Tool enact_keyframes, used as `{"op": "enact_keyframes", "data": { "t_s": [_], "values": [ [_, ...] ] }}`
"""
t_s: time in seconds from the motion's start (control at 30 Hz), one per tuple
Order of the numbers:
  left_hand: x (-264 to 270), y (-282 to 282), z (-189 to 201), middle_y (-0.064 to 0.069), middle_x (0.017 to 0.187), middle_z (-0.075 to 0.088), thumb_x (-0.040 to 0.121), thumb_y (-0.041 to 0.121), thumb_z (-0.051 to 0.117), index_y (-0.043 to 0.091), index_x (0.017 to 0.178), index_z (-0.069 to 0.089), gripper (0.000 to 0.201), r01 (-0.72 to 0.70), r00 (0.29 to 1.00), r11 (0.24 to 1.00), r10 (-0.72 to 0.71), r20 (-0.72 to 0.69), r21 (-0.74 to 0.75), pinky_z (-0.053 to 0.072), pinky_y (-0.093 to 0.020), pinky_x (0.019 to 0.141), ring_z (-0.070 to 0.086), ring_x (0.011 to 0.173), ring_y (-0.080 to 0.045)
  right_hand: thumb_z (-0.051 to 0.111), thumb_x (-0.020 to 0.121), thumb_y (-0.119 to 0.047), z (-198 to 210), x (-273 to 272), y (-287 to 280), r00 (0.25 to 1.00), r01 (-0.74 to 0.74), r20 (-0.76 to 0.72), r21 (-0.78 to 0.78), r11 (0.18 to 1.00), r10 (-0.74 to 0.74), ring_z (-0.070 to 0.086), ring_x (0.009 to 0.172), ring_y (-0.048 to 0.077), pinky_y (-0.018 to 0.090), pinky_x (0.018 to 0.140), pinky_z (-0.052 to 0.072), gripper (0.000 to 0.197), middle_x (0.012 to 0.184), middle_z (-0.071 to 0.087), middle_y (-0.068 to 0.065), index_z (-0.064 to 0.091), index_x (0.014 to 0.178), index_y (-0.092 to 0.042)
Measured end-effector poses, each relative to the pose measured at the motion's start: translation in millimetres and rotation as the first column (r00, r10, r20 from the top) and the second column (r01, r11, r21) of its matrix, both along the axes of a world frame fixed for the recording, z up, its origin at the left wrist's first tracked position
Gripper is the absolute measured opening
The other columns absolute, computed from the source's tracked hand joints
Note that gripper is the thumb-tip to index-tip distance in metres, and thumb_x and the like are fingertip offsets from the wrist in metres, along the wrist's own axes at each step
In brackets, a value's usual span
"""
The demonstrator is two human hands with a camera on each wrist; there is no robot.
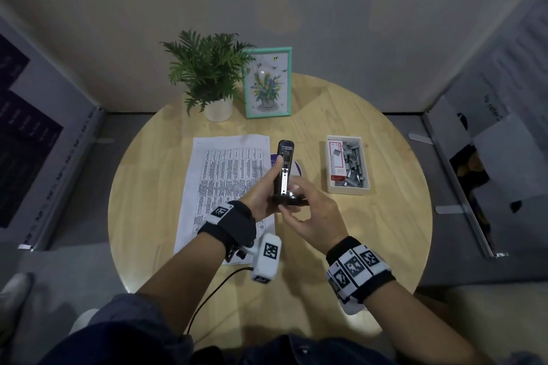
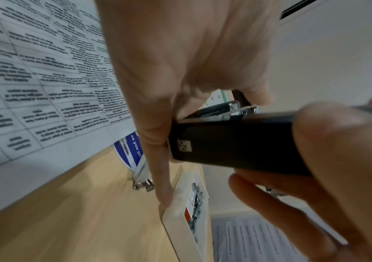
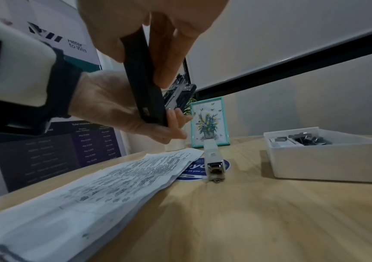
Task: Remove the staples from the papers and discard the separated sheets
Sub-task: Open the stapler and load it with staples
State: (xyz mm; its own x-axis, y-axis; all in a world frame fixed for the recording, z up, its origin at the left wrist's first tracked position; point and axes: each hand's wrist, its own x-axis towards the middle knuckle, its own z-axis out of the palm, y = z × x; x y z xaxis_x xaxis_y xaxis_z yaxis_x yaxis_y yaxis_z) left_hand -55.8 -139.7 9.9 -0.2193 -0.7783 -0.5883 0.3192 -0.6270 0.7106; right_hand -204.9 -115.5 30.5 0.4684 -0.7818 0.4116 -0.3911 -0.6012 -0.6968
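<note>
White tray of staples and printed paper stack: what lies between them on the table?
A pale stapler lying on a blue round sticker, clearest in the right wrist view.

1. The print on the papers is too blurred to read in every view.
2. The left hand and right hand cover the lower part of the black stapler.
3. The white stapler is mostly hidden behind the hands in the head view.
4. The round blue sticker lies partly under the papers and white stapler; its wording is cut short.
5. The label on the red-and-white box in the tray is unreadable.
</note>
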Motion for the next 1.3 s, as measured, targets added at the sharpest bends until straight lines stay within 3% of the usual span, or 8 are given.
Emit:
{"op": "enact_keyframes", "data": {
  "t_s": [0.17,0.3,0.5,0.73,0.87,1.0,1.13,1.3],
  "values": [
    [-1,-2,7,0.004,0.059,0.057,0.089,0.057,0.039,0.014,0.097,0.05,0.045,-0.067,0.995,0.998,0.068,0.078,-0.013,0.047,-0.021,0.052,0.054,0.051,-0.009,0.064,0.08,-0.021,-14,-2,-1,0.995,-0.04,-0.099,-0.222,0.974,0.019,0.064,0.071,0.018,0.03,0.06,0.057,0.021,0.081,0.069,0.005,0.063,0.095,-0.007],
    [5,-8,14,-0.008,0.094,0.06,0.089,0.059,0.036,0.01,0.111,0.057,0.058,-0.095,0.987,0.995,0.096,0.132,-0.011,0.049,-0.028,0.067,0.062,0.079,-0.019,0.065,0.078,-0.02,-21,-6,3,0.975,-0.111,-0.217,-0.322,0.94,0.04,0.063,0.082,0.017,0.021,0.067,0.053,0.016,0.089,0.071,0.005,0.067,0.087,-0.008],
    [7,-14,32,-0.001,0.057,0.05,0.096,0.048,0.029,0.012,0.069,0.051,0.05,-0.308,0.951,0.951,0.307,0.031,0.014,0.052,-0.025,0.05,0.052,0.057,-0.019,0.068,0.075,-0.017,-46,-13,11,0.927,-0.255,-0.353,-0.353,0.9,0.124,0.057,0.099,0.02,0.026,0.059,0.056,0.028,0.105,0.068,0.01,0.056,0.099,-0.01],
    [1,-15,34,-0.005,0.071,0.046,0.099,0.02,0.036,0.017,0.087,0.035,0.013,-0.293,0.946,0.952,0.302,0.12,-0.086,0.048,-0.025,0.048,0.046,0.055,-0.015,0.055,0.075,-0.019,-51,-20,14,0.89,-0.298,-0.421,-0.242,0.924,0.177,0.056,0.107,0.023,0.027,0.079,0.056,0.04,0.114,0.066,0.01,0.053,0.114,-0.009],
    [-3,-15,27,-0.005,0.073,0.045,0.099,0.017,0.035,0.011,0.101,0.034,0.006,-0.275,0.948,0.952,0.291,0.129,-0.133,0.049,-0.021,0.045,0.048,0.052,-0.012,0.044,0.082,-0.017,-34,-24,-2,0.97,0.065,-0.227,-0.119,0.991,-0.091,0.06,0.096,0.016,0.023,0.076,0.052,0.03,0.103,0.069,0.009,0.058,0.107,-0.009],
    [-6,-15,19,-0.004,0.077,0.046,0.098,0.021,0.038,0.011,0.119,0.032,0.024,-0.223,0.958,0.96,0.248,0.144,-0.169,0.05,-0.023,0.048,0.05,0.057,-0.013,0.049,0.089,-0.013,-36,-41,-61,0.758,0.555,-0.439,0.044,0.831,-0.482,0.052,0.096,0.025,0.037,0.077,0.048,0.015,0.097,0.065,0.01,0.062,0.094,-0.007],
    [-7,-16,21,-0.003,0.079,0.046,0.098,0.022,0.038,0.012,0.116,0.034,0.021,-0.182,0.963,0.966,0.213,0.164,-0.184,0.049,-0.027,0.052,0.049,0.061,-0.015,0.047,0.092,-0.014,-39,-47,-106,0.485,0.69,-0.816,0.137,0.711,-0.314,0.059,0.098,0.032,0.036,0.072,0.047,0.021,0.105,0.065,0.014,0.062,0.103,-0.005],
    [-2,-19,23,-0.002,0.078,0.048,0.098,0.024,0.039,0.016,0.1,0.036,0.008,-0.17,0.964,0.966,0.203,0.17,-0.192,0.047,-0.031,0.056,0.051,0.058,-0.015,0.054,0.089,-0.016,-42,-49,-128,0.435,0.722,-0.884,0.23,0.653,-0.17,0.066,0.083,0.03,0.03,0.064,0.046,0.015,0.092,0.068,0.012,0.062,0.093,-0.005]
  ]
}}
